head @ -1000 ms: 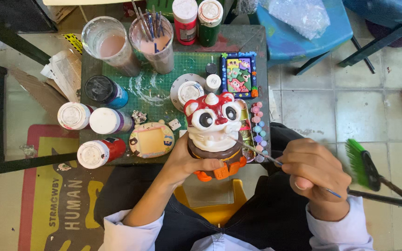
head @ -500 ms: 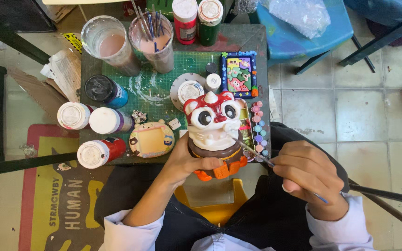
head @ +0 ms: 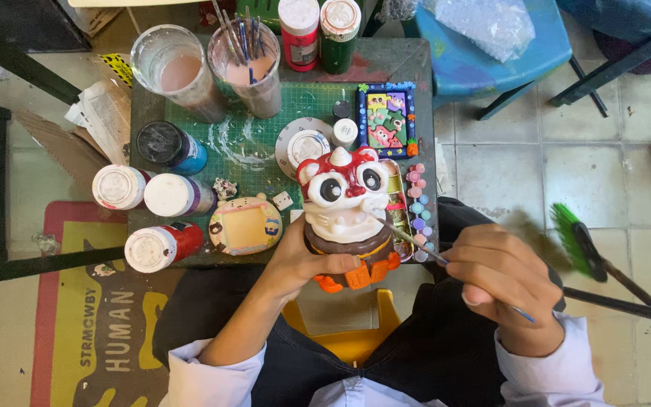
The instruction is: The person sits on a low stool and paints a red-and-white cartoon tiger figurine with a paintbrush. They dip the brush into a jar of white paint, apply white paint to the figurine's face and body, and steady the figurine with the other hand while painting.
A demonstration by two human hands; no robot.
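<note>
on the small green-matted table (head: pixel 265 113), paint bottles are lying just left of where my left hand (head: pixel 307 260) is wrapping tight around the lion figurine (head: pixel 344 218), tilting it toward me. my right hand (head: pixel 502 283) is pinching the thin brush (head: pixel 408 235), whose tip is touching the snout; i'm judging a wobble could be smearing colour.

The right hand (head: pixel 502 283) has drawn back slightly while a green broom (head: pixel 578 241) swept farther left.
</note>
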